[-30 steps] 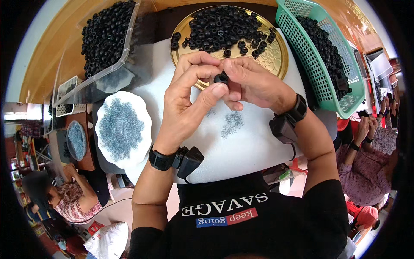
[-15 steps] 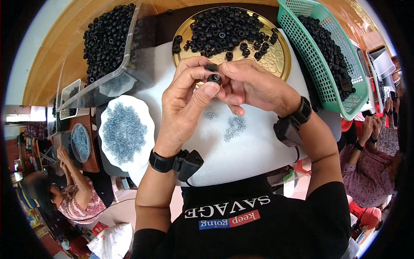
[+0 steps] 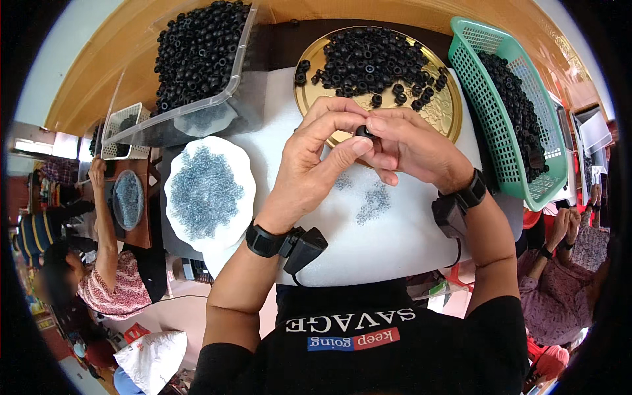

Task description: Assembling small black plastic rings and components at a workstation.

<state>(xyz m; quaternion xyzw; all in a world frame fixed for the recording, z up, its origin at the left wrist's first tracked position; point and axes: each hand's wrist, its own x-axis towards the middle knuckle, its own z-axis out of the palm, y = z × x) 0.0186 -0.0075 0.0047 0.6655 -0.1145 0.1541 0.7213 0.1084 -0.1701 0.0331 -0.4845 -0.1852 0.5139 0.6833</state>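
Observation:
Above the white foam sheet (image 3: 289,243), a small round black part (image 3: 364,131), rubber-like, sits between my hands. My left hand (image 3: 309,155) is closed, pinching it between thumb and fingers. My right hand (image 3: 421,141) is closed too, its thumb and fingertips pressed against the part from the other side; fingers hide much of it. Behind them, a gold round tray (image 3: 449,122) bears many loose black ring-shaped parts (image 3: 372,59). A white scalloped dish (image 3: 247,197) left of my left forearm holds tiny bluish clear pieces (image 3: 204,191). More small pieces (image 3: 374,201) lie scattered on the foam.
A clear plastic bin (image 3: 247,56) full of black parts stands at the far left, beside a small white basket (image 3: 138,150). At the right is a green basket (image 3: 552,184) of black parts. Co-workers (image 3: 118,289) sit at the left and right edges.
The table scene has shifted right and slightly down in the picture. My hands have drawn closer together; two dark pieces showed at the fingertips before, and one shows now.

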